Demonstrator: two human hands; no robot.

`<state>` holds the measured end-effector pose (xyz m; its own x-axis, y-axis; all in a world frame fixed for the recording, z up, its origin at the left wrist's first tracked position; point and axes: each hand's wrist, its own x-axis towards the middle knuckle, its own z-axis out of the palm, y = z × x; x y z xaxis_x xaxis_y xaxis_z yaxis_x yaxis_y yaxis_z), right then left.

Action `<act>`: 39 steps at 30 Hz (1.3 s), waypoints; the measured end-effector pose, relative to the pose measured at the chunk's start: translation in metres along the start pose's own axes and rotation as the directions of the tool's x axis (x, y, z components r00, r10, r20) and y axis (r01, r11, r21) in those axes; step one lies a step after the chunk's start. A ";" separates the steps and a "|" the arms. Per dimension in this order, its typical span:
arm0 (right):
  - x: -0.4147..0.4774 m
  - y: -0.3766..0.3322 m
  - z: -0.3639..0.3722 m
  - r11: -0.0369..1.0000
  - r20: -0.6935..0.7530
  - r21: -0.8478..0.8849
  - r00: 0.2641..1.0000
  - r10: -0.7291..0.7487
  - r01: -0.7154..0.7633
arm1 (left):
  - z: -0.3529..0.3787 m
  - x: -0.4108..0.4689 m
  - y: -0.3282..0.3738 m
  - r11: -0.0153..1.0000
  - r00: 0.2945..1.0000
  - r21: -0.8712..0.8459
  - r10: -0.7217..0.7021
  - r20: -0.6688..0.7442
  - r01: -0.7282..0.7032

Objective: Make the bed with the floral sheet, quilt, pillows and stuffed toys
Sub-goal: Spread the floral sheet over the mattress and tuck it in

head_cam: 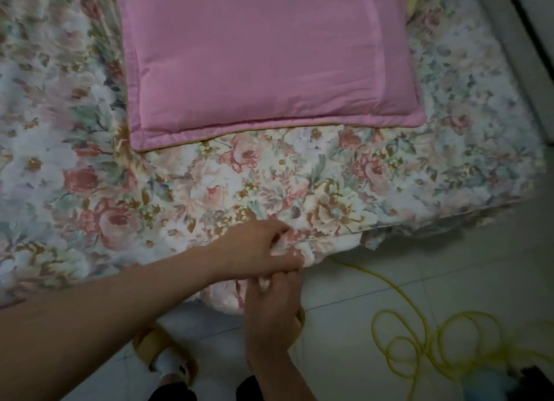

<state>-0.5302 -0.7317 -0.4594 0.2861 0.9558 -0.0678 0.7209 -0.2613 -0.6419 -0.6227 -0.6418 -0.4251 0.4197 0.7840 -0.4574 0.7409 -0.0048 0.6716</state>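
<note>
The cotton sheet printed with pink and cream flowers (299,175) lies spread across the bed, its near hem loose at the edge. The left hand (257,244) and the right hand (269,307) both pinch that hem, probably to tuck it. A pink padded square with a stitched border (263,56), either a pillow or a folded quilt, rests on the sheet. No stuffed toys show, so most of the arranging seems left.

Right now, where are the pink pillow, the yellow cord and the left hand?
pink pillow (269,56): head view, middle of its top face.
yellow cord (373,328): head view, left edge of a loop on the floor.
left hand (254,244): head view, back of the hand.
</note>
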 end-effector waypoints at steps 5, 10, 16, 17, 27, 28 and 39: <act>0.020 0.006 -0.024 0.979 0.210 0.200 0.978 -0.013 -0.030 | -0.016 0.077 0.023 0.982 0.986 0.187 -0.053 0.158 0.023; 0.114 0.024 -0.033 0.148 0.386 0.730 0.581 0.716 -0.667 | -0.013 0.072 0.013 0.890 0.931 -0.324 -0.233 0.282 0.321; 0.166 0.041 -0.048 -0.319 0.841 0.514 0.395 0.369 -0.796 | -0.008 0.067 0.010 0.857 0.855 -0.217 -0.377 0.356 0.468; 0.161 0.052 -0.054 -0.305 0.802 0.556 0.404 0.439 -0.773 | -0.001 0.073 0.012 0.920 0.891 -0.036 -0.368 0.264 0.391; 0.166 0.088 -0.120 0.693 0.047 0.548 0.844 0.534 -0.469 | 0.058 0.141 0.109 0.997 0.993 0.064 0.050 -0.104 -0.043; 0.173 0.093 -0.119 0.639 -0.019 0.557 0.761 0.648 -0.530 | 0.051 0.142 0.105 0.999 0.995 -0.008 -0.054 -0.082 0.054; 0.216 0.144 -0.144 0.364 -0.080 0.509 0.378 0.922 -0.780 | 0.048 0.172 0.133 0.939 0.965 0.291 0.118 0.233 -0.185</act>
<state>-0.2732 -0.5822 -0.4568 0.8235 0.1094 -0.5566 -0.2825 -0.7718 -0.5697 -0.4269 -0.5375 -0.4423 0.6147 0.6115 -0.4982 0.7704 -0.3303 0.5453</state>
